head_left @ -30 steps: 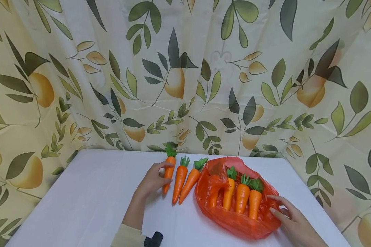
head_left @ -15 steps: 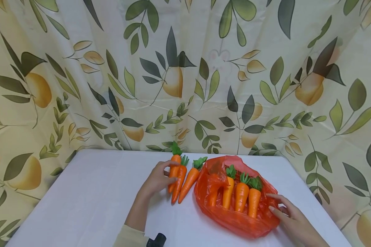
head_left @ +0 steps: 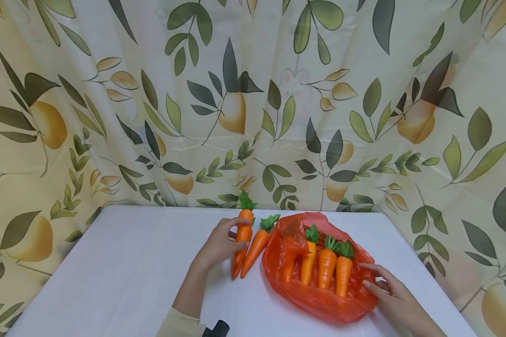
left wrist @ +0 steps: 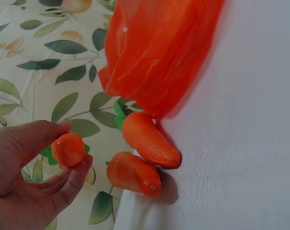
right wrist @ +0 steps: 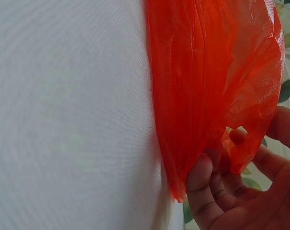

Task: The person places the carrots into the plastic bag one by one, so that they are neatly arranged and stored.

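My left hand [head_left: 220,242] pinches an orange toy carrot [head_left: 245,230] with a green leafy top. In the left wrist view, thumb and fingers close round this carrot [left wrist: 69,149], its end facing the camera. Two other carrots lie on the table under and beside it; one carrot [head_left: 257,247] shows well, while the held one mostly covers the other carrot [head_left: 237,267]. To the right is a red plastic bag [head_left: 312,299], its mouth open, with several carrots [head_left: 326,269] lying inside. My right hand [head_left: 398,295] holds the bag's right rim, thumb and fingers bent at the thin plastic [right wrist: 202,110].
A white table [head_left: 130,281] carries everything. Behind it hangs a curtain [head_left: 253,117] printed with leaves and fruit, close to the table's back edge. A black device [head_left: 216,329] is strapped at my left wrist.
My left hand has lifted the leftmost carrot and carried it to the right, over the middle carrot. The right hand stays at the bag's rim.
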Demonstrator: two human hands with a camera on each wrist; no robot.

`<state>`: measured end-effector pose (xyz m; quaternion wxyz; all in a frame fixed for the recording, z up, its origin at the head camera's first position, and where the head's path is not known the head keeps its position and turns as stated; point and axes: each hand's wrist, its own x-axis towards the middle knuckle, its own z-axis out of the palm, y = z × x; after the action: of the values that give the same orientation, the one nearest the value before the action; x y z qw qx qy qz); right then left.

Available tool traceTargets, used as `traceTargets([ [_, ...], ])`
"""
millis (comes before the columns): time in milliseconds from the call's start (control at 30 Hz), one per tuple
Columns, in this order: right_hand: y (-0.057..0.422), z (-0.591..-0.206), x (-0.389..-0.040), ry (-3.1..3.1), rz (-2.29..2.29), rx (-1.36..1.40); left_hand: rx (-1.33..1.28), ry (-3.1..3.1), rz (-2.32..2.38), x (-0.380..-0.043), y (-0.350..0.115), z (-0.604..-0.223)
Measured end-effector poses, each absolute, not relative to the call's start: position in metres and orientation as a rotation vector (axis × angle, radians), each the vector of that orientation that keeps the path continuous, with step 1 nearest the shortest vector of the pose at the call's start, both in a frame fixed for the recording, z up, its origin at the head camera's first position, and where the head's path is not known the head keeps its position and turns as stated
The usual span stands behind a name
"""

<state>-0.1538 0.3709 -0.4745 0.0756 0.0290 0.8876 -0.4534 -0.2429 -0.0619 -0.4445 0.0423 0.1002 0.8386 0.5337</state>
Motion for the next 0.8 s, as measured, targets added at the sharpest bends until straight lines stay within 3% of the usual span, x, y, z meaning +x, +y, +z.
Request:
traceTargets([
  [800,0.371,-0.474,-0.15,2.686,-1.364,0.033,0.462,2.514,1.662,-0.242,-0.016,-0.417],
])
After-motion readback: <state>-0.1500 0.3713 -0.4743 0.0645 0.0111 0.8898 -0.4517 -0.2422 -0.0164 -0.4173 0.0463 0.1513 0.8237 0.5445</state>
